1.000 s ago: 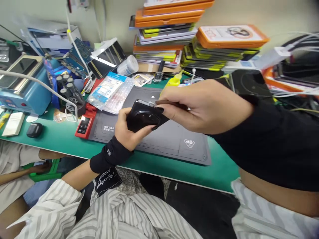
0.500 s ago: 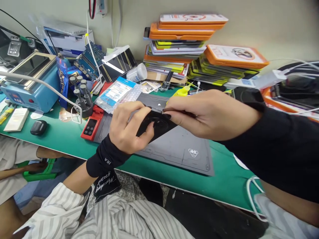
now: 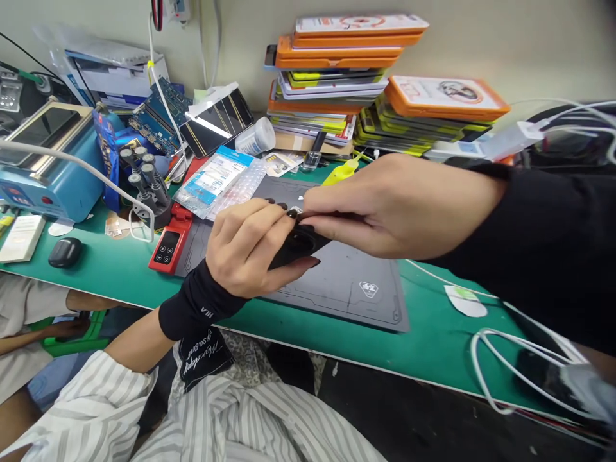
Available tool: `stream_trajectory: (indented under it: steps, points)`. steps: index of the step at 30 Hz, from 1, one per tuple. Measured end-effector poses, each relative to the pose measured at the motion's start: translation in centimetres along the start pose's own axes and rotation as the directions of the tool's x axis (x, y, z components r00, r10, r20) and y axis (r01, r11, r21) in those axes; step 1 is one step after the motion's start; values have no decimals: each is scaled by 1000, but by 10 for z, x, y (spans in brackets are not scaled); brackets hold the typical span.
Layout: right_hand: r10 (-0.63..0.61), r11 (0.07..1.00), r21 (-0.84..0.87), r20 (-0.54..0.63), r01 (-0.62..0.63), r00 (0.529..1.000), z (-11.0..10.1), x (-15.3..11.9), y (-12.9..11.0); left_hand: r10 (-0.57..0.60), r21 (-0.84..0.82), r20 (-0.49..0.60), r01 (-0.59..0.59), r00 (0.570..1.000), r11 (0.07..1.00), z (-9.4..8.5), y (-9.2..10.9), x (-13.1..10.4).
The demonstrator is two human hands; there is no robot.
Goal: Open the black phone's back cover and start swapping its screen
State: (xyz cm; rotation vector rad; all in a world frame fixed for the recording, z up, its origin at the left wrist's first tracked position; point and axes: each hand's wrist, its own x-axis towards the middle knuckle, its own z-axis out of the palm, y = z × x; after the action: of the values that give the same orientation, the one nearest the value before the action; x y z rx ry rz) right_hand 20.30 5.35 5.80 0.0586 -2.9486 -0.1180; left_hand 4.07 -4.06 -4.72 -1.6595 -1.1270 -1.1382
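Observation:
My left hand (image 3: 245, 247) is wrapped round a black phone (image 3: 291, 249), fingers over its far side and thumb along the near side. The phone is held tilted above a grey work mat (image 3: 337, 282), with a dark round shape on its face. At its upper edge my right hand (image 3: 380, 208) is closed in a pinch, thumb and forefinger together. A small silvery bit shows by those fingertips. What lies between them is hidden.
A red device (image 3: 167, 247) sits at the mat's left, beside a screwdriver stand (image 3: 151, 192) and a black earbud case (image 3: 65, 252). Orange and yellow boxes (image 3: 332, 58) are stacked behind. White cables (image 3: 500, 359) hang at right. Another person's hand (image 3: 72, 327) is at lower left.
My left thumb has moved from the phone's face to its near edge. The right hand's pinch has shifted slightly left along the phone's edge. The view has turned a little to the right.

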Motion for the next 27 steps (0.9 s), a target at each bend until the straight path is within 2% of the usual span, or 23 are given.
stream_trajectory:
  steps: [5, 9, 14, 17, 27]
  points:
    - [-1, 1000, 24, 30, 0, 1000, -1, 7, 8, -155, 112, -150, 172, 977, 979, 22, 14, -4]
    - [51, 995, 74, 100, -59, 994, -4, 10, 12, -272, 105, -150, 289, 950, 952, 31, 27, -4]
    - [62, 997, 37, 188, -70, 980, -10, 11, 13, -295, 32, -117, 300, 948, 953, 32, 30, -5]
    - [46, 998, 43, 197, -55, 979, -12, 10, 14, -286, 26, -109, 290, 952, 957, 32, 30, -5]
    - [-112, 988, 117, 92, 101, 989, -11, 4, 20, -289, 43, -93, 294, 953, 955, 30, 31, -3]
